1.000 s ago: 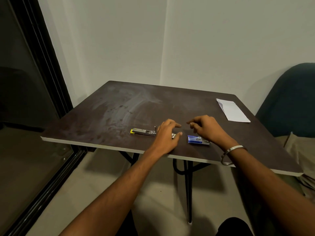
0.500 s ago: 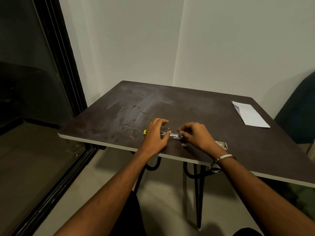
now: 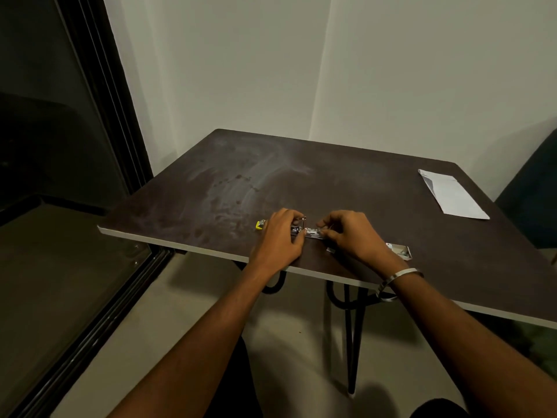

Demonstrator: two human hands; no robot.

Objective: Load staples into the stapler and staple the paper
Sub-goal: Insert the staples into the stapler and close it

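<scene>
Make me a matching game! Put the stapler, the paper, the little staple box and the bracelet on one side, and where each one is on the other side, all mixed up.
Things:
1. stapler
2. paper
3. staple box
4. bracelet

Places:
A. on the right wrist
B. far right part of the table, untouched
C. between both hands
D. near the front edge, just right of the right hand

Pairs: 1-C, 2-B, 3-D, 4-A
</scene>
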